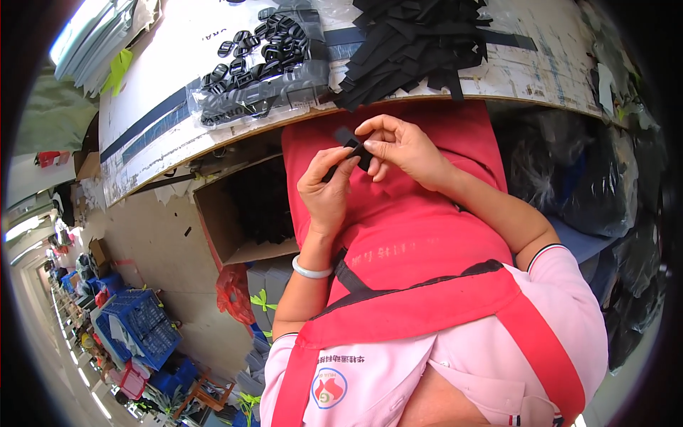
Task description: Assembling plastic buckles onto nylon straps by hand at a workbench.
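In front of my red apron, close to the table's edge, both hands meet at a short black strap. My left hand pinches it between thumb and fingers, beside a small dark piece that looks like a plastic buckle. My right hand closes thumb and fingers on the other side. How strap and buckle are joined is too small to make out. On the table lie many black plastic buckles, spilling from a clear plastic bag. To their right a heap of black straps hangs partly over the edge.
The white table has a worn front edge. Beneath it, left of my lap, stands a cardboard box with dark contents. Dark plastic bags lie at the right. A red plastic bag and a blue crate are farther left.
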The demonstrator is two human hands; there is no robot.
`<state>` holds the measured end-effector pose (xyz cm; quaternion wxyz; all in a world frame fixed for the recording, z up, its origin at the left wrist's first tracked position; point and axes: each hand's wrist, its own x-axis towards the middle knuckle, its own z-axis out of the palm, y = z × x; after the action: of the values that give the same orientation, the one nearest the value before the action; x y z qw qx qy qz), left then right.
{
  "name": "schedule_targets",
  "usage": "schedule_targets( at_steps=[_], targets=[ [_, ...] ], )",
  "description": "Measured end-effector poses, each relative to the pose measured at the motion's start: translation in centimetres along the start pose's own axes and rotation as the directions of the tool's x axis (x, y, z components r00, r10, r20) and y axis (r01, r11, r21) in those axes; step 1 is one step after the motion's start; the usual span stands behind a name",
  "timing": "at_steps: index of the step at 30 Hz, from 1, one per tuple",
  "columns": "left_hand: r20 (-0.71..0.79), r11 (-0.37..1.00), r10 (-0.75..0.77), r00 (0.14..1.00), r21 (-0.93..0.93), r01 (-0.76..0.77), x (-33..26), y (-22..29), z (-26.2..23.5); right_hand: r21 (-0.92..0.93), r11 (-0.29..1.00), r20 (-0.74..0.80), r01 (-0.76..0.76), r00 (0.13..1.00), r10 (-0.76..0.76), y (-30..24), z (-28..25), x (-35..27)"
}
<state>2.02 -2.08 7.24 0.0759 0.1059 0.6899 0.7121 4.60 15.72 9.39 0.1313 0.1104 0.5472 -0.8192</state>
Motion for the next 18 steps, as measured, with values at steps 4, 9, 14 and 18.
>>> schedule_targets(
  at_steps=[4,9,14,18],
  targets=[
    [0.109,0.985,-0.080,0.991,-0.146,0.096,-0.1,-0.2,-0.3,-0.061,0.991,0.106,-0.121,0.986,0.127,0.1,-1.7,0.5],
    [0.167,0.997,-0.028,0.986,-0.065,0.039,-0.4,0.0,-0.4,-0.328,0.939,0.149,-0.101,0.976,0.157,-1.0,-2.2,0.5],
    [0.155,0.998,-0.039,0.987,-0.046,0.047,-0.6,0.4,-0.2,-0.329,0.941,-0.050,0.082,0.993,-0.104,-0.1,-2.1,1.0],
    [0.167,1.000,0.017,0.986,-0.008,-0.016,-0.7,-0.1,-0.5,-0.181,0.983,-0.026,0.021,0.999,-0.026,0.0,-2.3,1.2]
  ],
)
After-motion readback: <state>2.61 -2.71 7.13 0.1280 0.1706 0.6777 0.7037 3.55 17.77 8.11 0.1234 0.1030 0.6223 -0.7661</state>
